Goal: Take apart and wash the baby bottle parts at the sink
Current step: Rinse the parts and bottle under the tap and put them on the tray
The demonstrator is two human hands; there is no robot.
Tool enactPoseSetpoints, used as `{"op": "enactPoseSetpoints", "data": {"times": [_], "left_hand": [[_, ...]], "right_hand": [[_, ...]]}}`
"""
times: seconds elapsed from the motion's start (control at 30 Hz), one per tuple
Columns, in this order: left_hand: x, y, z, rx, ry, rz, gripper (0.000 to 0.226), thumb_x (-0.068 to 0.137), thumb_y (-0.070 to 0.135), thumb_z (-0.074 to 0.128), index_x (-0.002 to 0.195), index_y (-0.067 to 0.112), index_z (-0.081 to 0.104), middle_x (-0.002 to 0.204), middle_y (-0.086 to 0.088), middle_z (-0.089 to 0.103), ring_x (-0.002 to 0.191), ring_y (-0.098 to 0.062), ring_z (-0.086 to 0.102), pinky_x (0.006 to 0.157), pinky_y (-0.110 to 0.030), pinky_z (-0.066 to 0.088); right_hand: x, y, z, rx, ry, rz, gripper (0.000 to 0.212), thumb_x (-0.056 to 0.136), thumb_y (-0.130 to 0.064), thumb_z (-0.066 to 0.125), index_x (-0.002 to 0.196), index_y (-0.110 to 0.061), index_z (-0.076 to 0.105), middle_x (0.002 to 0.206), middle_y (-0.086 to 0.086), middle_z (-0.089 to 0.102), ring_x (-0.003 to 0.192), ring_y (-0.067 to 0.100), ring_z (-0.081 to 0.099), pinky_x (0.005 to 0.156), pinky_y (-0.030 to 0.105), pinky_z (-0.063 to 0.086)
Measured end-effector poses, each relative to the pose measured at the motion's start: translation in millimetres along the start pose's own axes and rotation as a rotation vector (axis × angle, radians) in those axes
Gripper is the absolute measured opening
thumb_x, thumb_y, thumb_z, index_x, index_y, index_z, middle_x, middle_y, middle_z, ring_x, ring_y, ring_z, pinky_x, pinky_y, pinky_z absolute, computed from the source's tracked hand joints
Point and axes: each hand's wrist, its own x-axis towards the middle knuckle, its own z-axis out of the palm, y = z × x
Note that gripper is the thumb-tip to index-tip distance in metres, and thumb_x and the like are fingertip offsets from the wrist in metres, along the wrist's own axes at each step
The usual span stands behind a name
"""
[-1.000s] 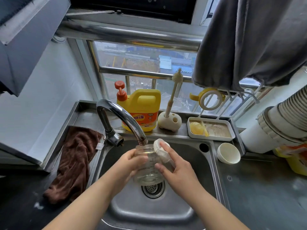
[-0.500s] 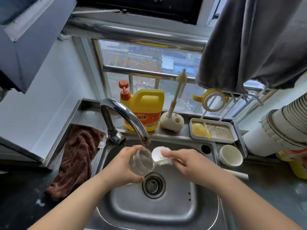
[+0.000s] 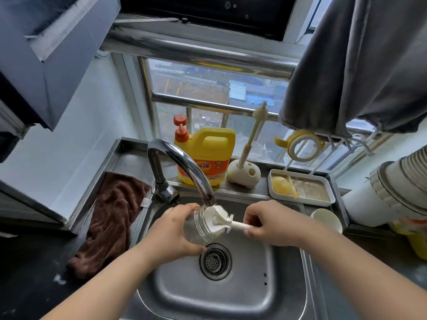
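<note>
Left hand (image 3: 171,229) wrapped around clear bottle (image 3: 198,227), tilted sideways over sink (image 3: 286,269), mouth toward right so brush enters.
Right hand (image 3: 270,224) pinching white brush (image 3: 219,221) handle; bristle head at bottle mouth, under faucet (image 3: 184,165).
Yellow detergent jug (image 3: 208,153) label: only "KEON" partly legible.

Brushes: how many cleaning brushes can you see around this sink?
2. A white bottle brush is held by the right hand at the mouth of the bottle. A thin brush stands upright in the cream holder by the window. Others may be hidden.
</note>
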Motion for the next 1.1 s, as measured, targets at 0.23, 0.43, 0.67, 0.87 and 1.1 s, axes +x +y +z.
{"op": "enactPoseSetpoints", "data": {"times": [0.23, 0.43, 0.67, 0.87, 1.1], "left_hand": [[-2, -1, 4, -0.018, -0.021, -0.067, 0.097, 0.052, 0.054, 0.083, 0.136, 0.032, 0.04, 0.116, 0.02, 0.048, 0.116, -0.006, 0.043, 0.1, -0.026, 0.039], [-4, -4, 1, 0.027, 0.009, -0.03, 0.095, 0.05, 0.051, 0.082, 0.135, 0.031, 0.043, 0.118, 0.017, 0.052, 0.113, -0.008, 0.045, 0.097, -0.026, 0.04], [-7, -5, -20, 0.319, 0.196, 0.214, 0.08, 0.051, 0.051, 0.073, 0.124, 0.022, 0.057, 0.113, 0.008, 0.06, 0.104, -0.015, 0.053, 0.081, -0.02, 0.042], [-3, -5, -15, 0.277, 0.208, 0.179, 0.086, 0.046, 0.053, 0.073, 0.124, 0.02, 0.058, 0.115, 0.008, 0.061, 0.107, -0.014, 0.049, 0.083, -0.023, 0.044], [-1, -9, -19, 0.304, 0.212, 0.183, 0.087, 0.042, 0.052, 0.076, 0.122, 0.02, 0.06, 0.112, 0.008, 0.063, 0.104, -0.016, 0.053, 0.082, -0.025, 0.045]], "right_hand": [[3, -1, 2, -0.265, 0.145, -0.064, 0.027, 0.098, -0.029, 0.041, 0.119, -0.036, 0.056, 0.107, -0.006, 0.061, 0.099, 0.018, 0.056, 0.077, 0.032, 0.047], [15, -18, 4, -0.422, 0.211, -0.179, 0.013, 0.091, -0.011, 0.047, 0.096, -0.022, 0.053, 0.081, -0.004, 0.044, 0.076, 0.021, 0.046, 0.061, 0.032, 0.034], [22, -32, 14, 0.004, -0.132, -0.044, 0.02, 0.095, -0.019, 0.05, 0.105, -0.024, 0.067, 0.088, -0.006, 0.062, 0.077, 0.011, 0.055, 0.065, 0.025, 0.042], [28, -26, 3, -0.196, 0.009, -0.095, 0.02, 0.092, -0.014, 0.051, 0.099, -0.026, 0.066, 0.091, -0.006, 0.063, 0.083, 0.016, 0.059, 0.067, 0.028, 0.045], [24, -22, 21, -0.497, 0.376, -0.222, 0.022, 0.08, -0.009, 0.052, 0.092, -0.026, 0.06, 0.077, 0.001, 0.056, 0.067, 0.025, 0.056, 0.054, 0.027, 0.027]]}}
